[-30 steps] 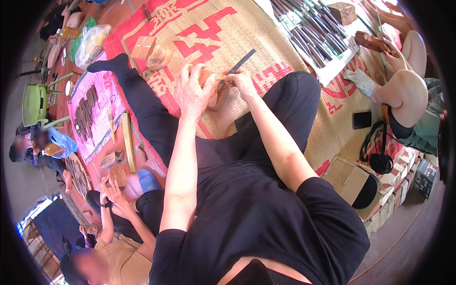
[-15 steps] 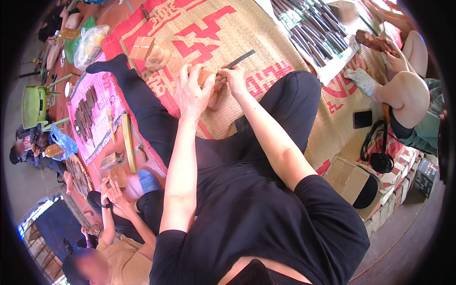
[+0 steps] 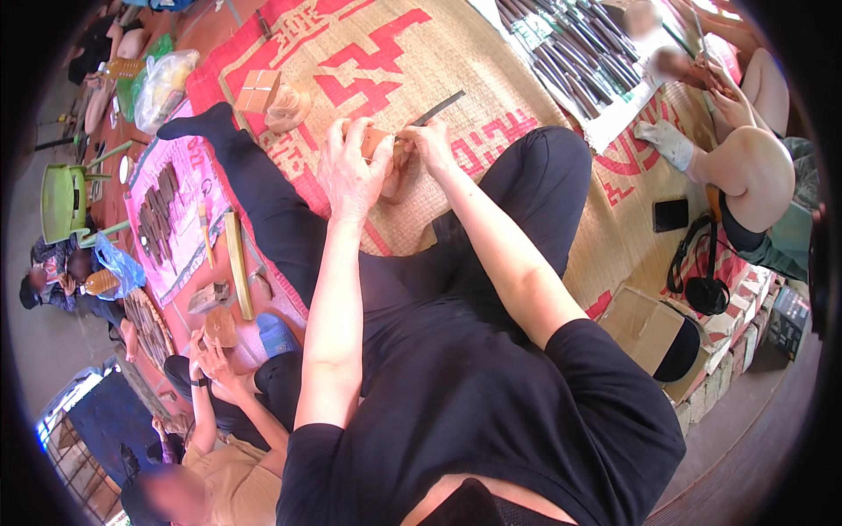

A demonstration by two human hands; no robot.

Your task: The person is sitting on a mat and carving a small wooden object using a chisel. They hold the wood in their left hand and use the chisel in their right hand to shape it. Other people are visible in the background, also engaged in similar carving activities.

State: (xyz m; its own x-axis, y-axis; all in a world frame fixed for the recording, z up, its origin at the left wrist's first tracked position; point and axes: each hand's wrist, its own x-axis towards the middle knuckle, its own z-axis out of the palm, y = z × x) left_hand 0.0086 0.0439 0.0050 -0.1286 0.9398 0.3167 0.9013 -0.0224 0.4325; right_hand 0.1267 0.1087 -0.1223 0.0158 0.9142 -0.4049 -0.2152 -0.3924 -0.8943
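My left hand (image 3: pixel 353 171) is closed around a reddish-brown wooden piece (image 3: pixel 375 140), its fingers over the far side and its thumb along the near right edge. Against the right side of that piece, my right hand (image 3: pixel 426 145) pinches a thin dark flat tool (image 3: pixel 441 107). The tool's bar sticks out past my fingers toward the upper right; its working end is hidden between my hands. Brown wood also shows below my hands, and I cannot tell whether it is the same piece. Both hands are above the woven mat (image 3: pixel 491 79), between my bent legs.
Beyond my left hand, a squared wooden block (image 3: pixel 259 90) and a rounded carved piece (image 3: pixel 288 107) lie on the mat. Many dark-handled tools (image 3: pixel 579 61) lie in rows at upper right. Co-workers sit on both sides. A phone (image 3: pixel 670 216) and an open cardboard box (image 3: pixel 638 326) are at right.
My right hand and the dark tool have shifted slightly left against the wood. My left hand stays nearly still. At upper right, a co-worker's hands and the brown piece have moved.
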